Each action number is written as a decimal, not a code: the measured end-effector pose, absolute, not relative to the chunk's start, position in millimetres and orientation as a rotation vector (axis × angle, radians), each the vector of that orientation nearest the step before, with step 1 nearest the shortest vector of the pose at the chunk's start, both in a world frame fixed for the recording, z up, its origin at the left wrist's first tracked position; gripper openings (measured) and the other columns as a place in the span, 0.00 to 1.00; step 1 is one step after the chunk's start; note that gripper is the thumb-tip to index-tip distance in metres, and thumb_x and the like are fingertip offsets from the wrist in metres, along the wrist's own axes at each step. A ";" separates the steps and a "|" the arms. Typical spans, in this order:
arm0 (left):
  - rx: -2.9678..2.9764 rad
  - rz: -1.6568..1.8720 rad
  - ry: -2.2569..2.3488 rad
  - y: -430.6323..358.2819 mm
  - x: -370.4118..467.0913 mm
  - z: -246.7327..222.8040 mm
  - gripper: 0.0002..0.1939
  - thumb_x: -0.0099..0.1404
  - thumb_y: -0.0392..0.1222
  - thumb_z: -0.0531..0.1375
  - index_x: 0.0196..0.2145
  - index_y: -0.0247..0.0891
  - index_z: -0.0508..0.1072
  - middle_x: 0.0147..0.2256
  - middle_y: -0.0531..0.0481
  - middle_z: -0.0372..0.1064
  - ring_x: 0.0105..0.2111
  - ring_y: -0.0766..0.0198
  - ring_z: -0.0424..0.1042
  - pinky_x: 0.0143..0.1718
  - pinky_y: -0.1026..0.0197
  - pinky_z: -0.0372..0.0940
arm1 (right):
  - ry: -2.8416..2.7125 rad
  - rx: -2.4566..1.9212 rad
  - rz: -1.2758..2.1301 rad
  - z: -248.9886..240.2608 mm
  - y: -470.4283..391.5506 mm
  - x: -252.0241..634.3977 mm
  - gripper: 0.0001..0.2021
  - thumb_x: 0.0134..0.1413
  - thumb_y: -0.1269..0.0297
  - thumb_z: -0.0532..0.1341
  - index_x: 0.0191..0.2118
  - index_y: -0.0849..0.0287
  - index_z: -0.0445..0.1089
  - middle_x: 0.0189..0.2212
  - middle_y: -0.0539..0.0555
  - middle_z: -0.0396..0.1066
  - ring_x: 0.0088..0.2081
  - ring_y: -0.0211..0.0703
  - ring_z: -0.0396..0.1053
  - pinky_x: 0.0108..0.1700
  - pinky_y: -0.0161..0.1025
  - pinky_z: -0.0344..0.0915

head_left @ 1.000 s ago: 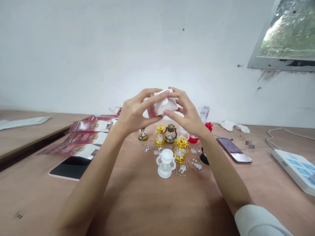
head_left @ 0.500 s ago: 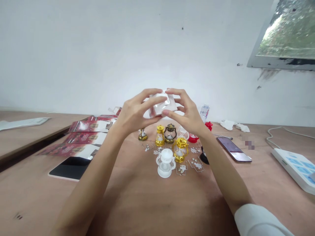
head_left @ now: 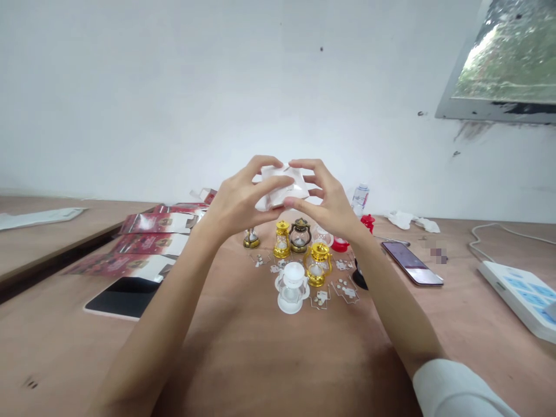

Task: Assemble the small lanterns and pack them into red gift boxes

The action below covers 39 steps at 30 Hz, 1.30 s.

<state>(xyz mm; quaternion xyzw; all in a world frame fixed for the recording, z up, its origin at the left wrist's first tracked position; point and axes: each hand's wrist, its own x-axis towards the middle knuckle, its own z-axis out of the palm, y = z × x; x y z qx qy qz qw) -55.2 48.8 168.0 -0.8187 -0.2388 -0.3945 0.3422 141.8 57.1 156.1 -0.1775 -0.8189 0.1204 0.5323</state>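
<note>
Between my two hands, raised above the far part of the table, is a small white packet [head_left: 299, 189] with a glossy, clear-looking surface. My left hand [head_left: 238, 197] grips its left side, with the index finger across its face. My right hand [head_left: 328, 194] holds the right side, thumb at the lower edge and fingertips at the top. Below stand miniature lanterns: a white one [head_left: 291, 288] in front, a gold one [head_left: 318, 265], a smaller gold one [head_left: 282, 240] and a dark bronze one [head_left: 300, 236]. Small loose metal parts [head_left: 345, 288] lie around them.
Several red printed pouches [head_left: 150, 244] and a black-screened device [head_left: 124, 297] lie at left. To the right are a phone [head_left: 412, 264], crumpled tissue [head_left: 400, 219] and a white power strip [head_left: 521, 298] with a cable. A clear bottle [head_left: 360, 200] stands near the wall.
The packet has tilted slightly between my fingers, and its face looks flatter to me. Both hands keep hold in nearly the same place.
</note>
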 end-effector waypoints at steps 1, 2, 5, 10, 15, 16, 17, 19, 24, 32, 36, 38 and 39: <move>-2.132 -1.025 -0.628 49.2 -55.3 167.7 0.16 0.61 0.48 0.62 0.46 0.45 0.68 0.51 0.44 0.62 0.43 0.58 0.71 0.41 0.55 0.71 | -1.953 -0.420 0.281 155.9 57.2 141.6 0.22 0.51 0.59 0.64 0.52 0.50 0.60 0.54 0.53 0.61 0.52 0.49 0.65 0.48 0.49 0.70; -2.135 -1.026 -0.632 49.7 -55.4 167.3 0.16 0.61 0.48 0.62 0.45 0.44 0.68 0.51 0.44 0.62 0.44 0.58 0.71 0.41 0.55 0.71 | -1.953 -0.419 0.274 155.8 57.3 141.6 0.22 0.51 0.60 0.64 0.52 0.50 0.60 0.54 0.53 0.61 0.53 0.49 0.65 0.48 0.49 0.70; -2.139 -1.035 -0.618 52.1 -55.9 166.6 0.16 0.60 0.48 0.63 0.44 0.43 0.67 0.51 0.43 0.62 0.46 0.57 0.70 0.41 0.54 0.71 | -1.955 -0.419 0.251 155.8 57.4 141.5 0.22 0.51 0.61 0.64 0.52 0.50 0.60 0.54 0.53 0.62 0.53 0.49 0.65 0.48 0.49 0.70; -2.142 -1.060 -0.582 56.2 -56.3 165.9 0.16 0.60 0.48 0.63 0.43 0.43 0.66 0.51 0.43 0.61 0.47 0.56 0.69 0.40 0.55 0.72 | -1.950 -0.414 0.254 155.7 59.6 141.5 0.23 0.50 0.62 0.65 0.51 0.51 0.60 0.54 0.54 0.62 0.54 0.49 0.65 0.49 0.49 0.70; -2.153 -1.065 -0.588 58.3 -57.1 164.4 0.16 0.60 0.48 0.63 0.42 0.41 0.63 0.50 0.42 0.62 0.43 0.59 0.71 0.35 0.58 0.71 | -1.952 -0.419 0.272 155.5 63.4 140.7 0.23 0.49 0.62 0.66 0.51 0.51 0.61 0.54 0.54 0.62 0.53 0.50 0.65 0.48 0.50 0.71; -2.153 -1.068 -0.590 58.4 -57.2 164.2 0.16 0.60 0.48 0.62 0.42 0.41 0.63 0.49 0.42 0.62 0.41 0.60 0.71 0.34 0.59 0.71 | -1.951 -0.421 0.274 155.5 63.7 140.5 0.23 0.49 0.62 0.66 0.51 0.52 0.61 0.54 0.54 0.63 0.53 0.49 0.65 0.48 0.49 0.71; -2.152 -1.070 -0.592 58.4 -57.3 164.1 0.16 0.60 0.48 0.63 0.42 0.41 0.63 0.49 0.42 0.63 0.39 0.61 0.72 0.33 0.60 0.70 | -1.951 -0.423 0.275 155.6 63.8 140.4 0.23 0.49 0.62 0.66 0.51 0.52 0.61 0.54 0.54 0.63 0.53 0.49 0.66 0.48 0.49 0.71; -2.142 -1.072 -0.592 58.4 -57.4 164.2 0.16 0.60 0.48 0.63 0.41 0.41 0.63 0.49 0.42 0.64 0.39 0.61 0.72 0.32 0.60 0.70 | -1.949 -0.427 0.278 155.7 63.6 140.3 0.23 0.49 0.63 0.66 0.51 0.52 0.61 0.54 0.54 0.63 0.53 0.49 0.66 0.48 0.49 0.71; -2.123 -1.083 -0.546 58.2 -56.8 164.7 0.15 0.59 0.46 0.64 0.41 0.41 0.64 0.49 0.42 0.65 0.41 0.60 0.72 0.34 0.60 0.70 | -1.947 -0.421 0.281 155.7 62.4 141.0 0.23 0.49 0.61 0.65 0.51 0.50 0.61 0.54 0.54 0.62 0.53 0.50 0.65 0.48 0.50 0.71; -2.090 -1.078 -0.509 57.5 -57.4 164.7 0.12 0.59 0.44 0.64 0.39 0.41 0.66 0.49 0.44 0.65 0.41 0.61 0.72 0.34 0.60 0.71 | -1.935 -0.423 0.313 156.8 57.7 140.8 0.23 0.49 0.60 0.66 0.51 0.51 0.60 0.54 0.54 0.61 0.53 0.50 0.65 0.50 0.50 0.69; -2.081 -1.069 -0.517 56.9 -57.6 164.8 0.11 0.60 0.44 0.64 0.38 0.41 0.67 0.49 0.44 0.65 0.41 0.61 0.72 0.35 0.60 0.72 | -1.927 -0.425 0.327 157.3 56.6 140.3 0.23 0.48 0.62 0.67 0.50 0.51 0.61 0.54 0.53 0.62 0.52 0.48 0.66 0.50 0.49 0.69; -2.086 -1.065 -0.520 55.8 -57.4 165.1 0.11 0.60 0.44 0.63 0.39 0.42 0.67 0.50 0.44 0.65 0.41 0.62 0.72 0.36 0.59 0.72 | -1.925 -0.432 0.329 157.5 55.8 140.4 0.23 0.48 0.61 0.66 0.50 0.50 0.61 0.54 0.53 0.62 0.52 0.48 0.66 0.50 0.49 0.69; -2.091 -1.063 -0.528 55.2 -57.3 165.1 0.11 0.60 0.44 0.63 0.39 0.42 0.68 0.50 0.45 0.65 0.40 0.62 0.72 0.36 0.59 0.72 | -1.927 -0.436 0.328 157.5 55.5 140.5 0.23 0.48 0.61 0.66 0.50 0.50 0.61 0.54 0.53 0.62 0.52 0.49 0.66 0.50 0.49 0.69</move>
